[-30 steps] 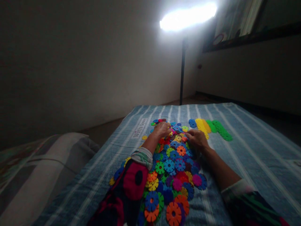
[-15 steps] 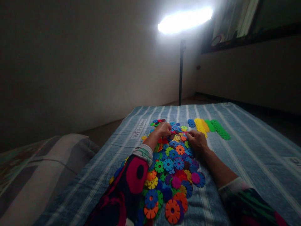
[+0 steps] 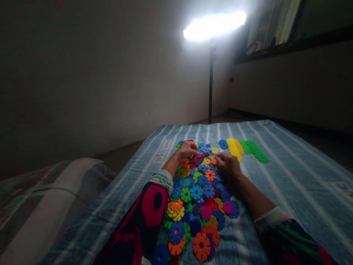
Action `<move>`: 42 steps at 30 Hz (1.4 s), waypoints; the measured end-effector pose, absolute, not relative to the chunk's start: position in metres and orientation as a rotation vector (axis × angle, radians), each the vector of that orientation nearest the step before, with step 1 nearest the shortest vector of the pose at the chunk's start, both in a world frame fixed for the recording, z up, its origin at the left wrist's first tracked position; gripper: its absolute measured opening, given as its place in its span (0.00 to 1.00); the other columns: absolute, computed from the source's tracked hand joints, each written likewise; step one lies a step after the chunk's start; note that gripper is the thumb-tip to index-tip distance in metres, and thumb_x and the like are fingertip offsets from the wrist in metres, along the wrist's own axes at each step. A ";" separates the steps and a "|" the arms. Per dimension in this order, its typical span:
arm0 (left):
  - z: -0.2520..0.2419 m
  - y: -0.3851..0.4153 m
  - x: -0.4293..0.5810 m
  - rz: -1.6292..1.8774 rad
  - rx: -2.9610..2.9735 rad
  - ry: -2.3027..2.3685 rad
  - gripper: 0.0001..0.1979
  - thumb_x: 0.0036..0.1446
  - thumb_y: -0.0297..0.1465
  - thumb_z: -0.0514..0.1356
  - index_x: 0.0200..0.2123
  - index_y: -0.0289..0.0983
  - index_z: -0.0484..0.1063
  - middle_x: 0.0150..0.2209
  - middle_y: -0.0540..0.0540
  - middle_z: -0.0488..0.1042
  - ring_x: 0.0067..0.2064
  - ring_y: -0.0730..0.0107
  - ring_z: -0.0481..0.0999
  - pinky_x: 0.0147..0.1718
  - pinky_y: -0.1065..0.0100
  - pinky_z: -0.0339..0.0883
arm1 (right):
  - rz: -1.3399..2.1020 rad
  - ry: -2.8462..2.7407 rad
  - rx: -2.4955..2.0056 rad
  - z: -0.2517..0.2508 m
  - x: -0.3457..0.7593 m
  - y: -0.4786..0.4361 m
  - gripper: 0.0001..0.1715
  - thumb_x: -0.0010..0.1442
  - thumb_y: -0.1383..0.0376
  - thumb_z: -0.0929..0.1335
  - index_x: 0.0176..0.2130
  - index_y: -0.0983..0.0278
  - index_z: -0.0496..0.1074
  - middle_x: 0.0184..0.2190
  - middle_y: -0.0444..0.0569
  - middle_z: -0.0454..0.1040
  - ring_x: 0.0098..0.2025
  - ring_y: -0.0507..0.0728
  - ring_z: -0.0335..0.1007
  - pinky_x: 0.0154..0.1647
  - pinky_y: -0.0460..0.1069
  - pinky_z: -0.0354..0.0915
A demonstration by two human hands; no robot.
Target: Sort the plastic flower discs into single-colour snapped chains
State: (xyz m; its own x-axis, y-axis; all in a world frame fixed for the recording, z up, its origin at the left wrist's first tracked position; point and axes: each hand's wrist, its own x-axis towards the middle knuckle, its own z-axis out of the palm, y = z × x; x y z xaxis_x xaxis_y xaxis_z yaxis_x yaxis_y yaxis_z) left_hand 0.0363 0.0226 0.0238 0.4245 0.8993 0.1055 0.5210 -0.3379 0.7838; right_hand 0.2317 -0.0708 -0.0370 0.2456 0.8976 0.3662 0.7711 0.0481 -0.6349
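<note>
A long heap of notched plastic discs [image 3: 196, 192] in many colours runs down the cloth in front of me. My left hand [image 3: 186, 150] is over the far left part of the heap, fingers curled together at the discs; anything between the fingertips is hidden. At the heap's far right edge is my right hand [image 3: 229, 164], its thumb and fingers closed, and I cannot make out what they hold. Just beyond the right hand lie overlapping rows of discs sorted by colour: a blue row [image 3: 223, 144], a yellow row [image 3: 234, 148] and a green row [image 3: 257, 151].
The discs lie on a blue striped cloth [image 3: 286, 176] printed with words at the left. Behind it, a bright lamp [image 3: 215, 26] stands on a dark pole [image 3: 211, 88]. Grey and white folded fabric [image 3: 74, 187] lies to the left, below the wall.
My left hand has shifted slightly left and its fingers look a little less bunched. The right hand has moved slightly left and down. The colour rows keep their arrangement; the view has moved slightly.
</note>
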 end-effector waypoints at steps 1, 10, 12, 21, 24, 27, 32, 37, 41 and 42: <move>0.026 0.020 0.037 0.734 1.970 1.180 0.08 0.36 0.27 0.64 0.25 0.32 0.73 0.22 0.53 0.69 0.25 0.76 0.67 0.24 0.73 0.60 | 0.195 -1.553 -1.736 -0.037 0.230 -0.071 0.15 0.57 0.57 0.65 0.36 0.59 0.78 0.29 0.47 0.79 0.32 0.55 0.73 0.31 0.46 0.59; 0.028 0.000 0.050 0.784 1.793 1.159 0.11 0.39 0.30 0.65 0.30 0.32 0.74 0.24 0.51 0.73 0.25 0.76 0.70 0.25 0.73 0.62 | 0.183 -1.656 -1.613 -0.034 0.221 -0.072 0.18 0.56 0.53 0.66 0.39 0.60 0.78 0.23 0.45 0.75 0.27 0.53 0.69 0.28 0.46 0.56; 0.026 -0.002 0.057 0.794 1.764 1.156 0.12 0.39 0.30 0.66 0.31 0.32 0.74 0.25 0.51 0.73 0.25 0.77 0.69 0.25 0.73 0.62 | 0.193 -1.670 -1.594 -0.032 0.219 -0.072 0.17 0.56 0.53 0.67 0.39 0.59 0.78 0.24 0.45 0.75 0.27 0.54 0.69 0.28 0.45 0.57; 0.024 -0.010 0.079 0.819 1.804 1.116 0.13 0.40 0.36 0.66 0.27 0.33 0.74 0.19 0.53 0.68 0.21 0.78 0.64 0.20 0.74 0.57 | 0.289 -1.643 -1.603 -0.023 0.213 -0.070 0.15 0.58 0.58 0.64 0.38 0.58 0.79 0.26 0.45 0.77 0.28 0.53 0.69 0.29 0.45 0.58; 0.025 -0.012 0.078 0.834 1.930 1.136 0.14 0.43 0.40 0.63 0.26 0.33 0.75 0.19 0.53 0.68 0.22 0.77 0.65 0.22 0.73 0.57 | 0.292 -1.619 -1.572 -0.018 0.220 -0.066 0.15 0.59 0.60 0.63 0.35 0.60 0.79 0.28 0.45 0.78 0.30 0.53 0.70 0.30 0.44 0.59; 0.024 -0.013 0.074 0.832 2.054 1.191 0.16 0.46 0.42 0.60 0.25 0.33 0.75 0.19 0.52 0.69 0.23 0.75 0.66 0.23 0.73 0.57 | 0.293 -1.635 -1.649 -0.008 0.241 -0.065 0.16 0.58 0.62 0.62 0.34 0.62 0.78 0.26 0.45 0.77 0.29 0.52 0.70 0.29 0.43 0.59; 0.018 -0.007 0.064 0.808 2.220 1.311 0.12 0.48 0.37 0.57 0.21 0.35 0.74 0.19 0.51 0.71 0.25 0.73 0.67 0.24 0.73 0.57 | 0.305 -1.667 -1.865 0.009 0.310 -0.075 0.16 0.56 0.67 0.61 0.26 0.65 0.76 0.17 0.44 0.71 0.22 0.50 0.65 0.26 0.44 0.56; 0.012 0.000 0.057 0.803 2.301 1.405 0.11 0.47 0.35 0.56 0.22 0.35 0.74 0.22 0.50 0.73 0.27 0.73 0.69 0.28 0.72 0.59 | 0.277 -1.713 -2.057 0.010 0.379 -0.094 0.15 0.54 0.70 0.62 0.22 0.64 0.74 0.15 0.44 0.69 0.21 0.50 0.65 0.25 0.45 0.53; 0.010 0.001 0.055 0.779 2.324 1.435 0.11 0.48 0.34 0.55 0.23 0.36 0.75 0.22 0.51 0.73 0.27 0.72 0.69 0.27 0.72 0.58 | 0.250 -1.747 -2.151 0.007 0.409 -0.102 0.14 0.56 0.69 0.63 0.25 0.64 0.75 0.16 0.44 0.70 0.22 0.51 0.66 0.25 0.45 0.53; 0.010 0.001 0.055 0.776 2.318 1.446 0.11 0.48 0.34 0.55 0.23 0.36 0.75 0.22 0.51 0.73 0.28 0.71 0.69 0.27 0.72 0.58 | 0.243 -1.759 -2.164 0.006 0.413 -0.102 0.14 0.56 0.69 0.63 0.25 0.64 0.75 0.16 0.45 0.71 0.22 0.51 0.66 0.26 0.45 0.53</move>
State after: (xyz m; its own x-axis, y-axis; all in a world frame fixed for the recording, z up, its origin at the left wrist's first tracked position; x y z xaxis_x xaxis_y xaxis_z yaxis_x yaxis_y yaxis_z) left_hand 0.0545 0.0007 0.0105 0.3474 0.8933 0.2851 0.7311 -0.4484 0.5143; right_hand 0.4131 -0.1015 0.0059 0.2183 0.9725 0.0807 0.9143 -0.1750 -0.3652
